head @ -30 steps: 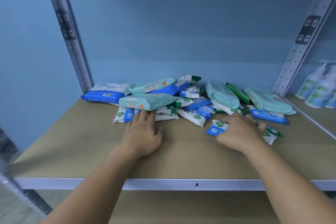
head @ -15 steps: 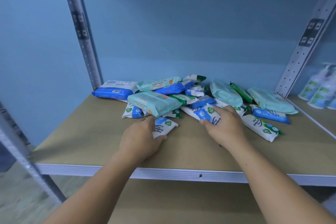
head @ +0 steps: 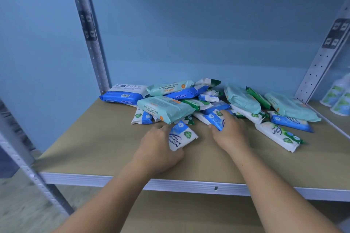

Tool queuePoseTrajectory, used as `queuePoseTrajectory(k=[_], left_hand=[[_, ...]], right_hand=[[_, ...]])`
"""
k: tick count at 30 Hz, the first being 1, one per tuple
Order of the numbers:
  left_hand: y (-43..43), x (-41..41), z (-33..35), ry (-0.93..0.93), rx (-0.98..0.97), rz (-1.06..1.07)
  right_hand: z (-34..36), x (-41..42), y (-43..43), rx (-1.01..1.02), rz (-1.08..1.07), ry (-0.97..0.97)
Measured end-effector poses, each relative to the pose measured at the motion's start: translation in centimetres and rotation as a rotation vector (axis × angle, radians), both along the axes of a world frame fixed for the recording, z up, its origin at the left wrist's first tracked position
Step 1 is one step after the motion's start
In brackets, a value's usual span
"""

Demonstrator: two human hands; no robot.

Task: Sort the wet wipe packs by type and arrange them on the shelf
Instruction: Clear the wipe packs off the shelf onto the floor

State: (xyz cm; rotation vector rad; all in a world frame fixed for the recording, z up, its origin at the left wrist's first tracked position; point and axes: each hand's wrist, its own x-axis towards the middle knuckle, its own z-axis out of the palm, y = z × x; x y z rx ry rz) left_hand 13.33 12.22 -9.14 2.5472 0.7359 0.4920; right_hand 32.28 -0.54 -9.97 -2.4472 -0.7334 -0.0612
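Observation:
A heap of wet wipe packs lies at the back of the tan shelf board (head: 94, 143). It holds large blue-and-white packs (head: 123, 95), mint-green packs (head: 164, 108), slim green packs (head: 258, 97) and small white-and-blue packs. My left hand (head: 159, 149) grips one small white-and-blue pack (head: 180, 136) at the heap's front edge. My right hand (head: 230, 131) is closed on another small white-and-blue pack (head: 215, 118), still touching the heap. A white-and-green pack (head: 278, 135) lies alone to the right.
Perforated metal uprights stand at the back left (head: 89, 30) and back right (head: 322, 58). White pump bottles (head: 339, 98) stand on the neighbouring shelf to the right. The shelf's metal front rail (head: 189, 185) runs under my forearms. A blue wall lies behind.
My left hand has taken hold of a small white-and-blue pack and drawn it towards the front. My right hand moved left from the lone right-hand pack and closed on a small pack in the heap.

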Motion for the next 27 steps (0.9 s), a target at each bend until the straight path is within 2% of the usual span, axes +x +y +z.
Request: queuePoseTrajectory(k=[5, 8, 11, 14, 20, 23, 27], left_hand=[[-0.6, 1.1, -0.4, -0.034, 0.038, 0.013], [-0.5, 1.5, -0.4, -0.154, 0.015, 0.041], [0.5, 1.5, 0.7, -0.262, -0.049, 0.159], [1.6, 1.3, 1.7, -0.37, -0.077, 0.274], [-0.9, 3.4, -0.4, -0.349, -0.072, 0.282], [-1.4, 5.3, 0.0, -0.369, -0.059, 0.366], [-0.8, 8.6, 1.9, -0.244, -0.01, 0.441]], right_hand=[[1.2, 0.0, -0.7, -0.042, -0.006, 0.028], [2.4, 0.7, -2.1, -0.198, -0.022, 0.072], [3.3, 1.1, -3.6, -0.348, -0.039, 0.101], [3.4, 0.6, -4.4, -0.359, -0.06, 0.137], [3.6, 0.2, -5.3, -0.369, -0.074, 0.169], [4.0, 0.2, -5.9, -0.374, -0.1, 0.214], [3.6, 0.4, -6.1, -0.349, -0.125, 0.208]])
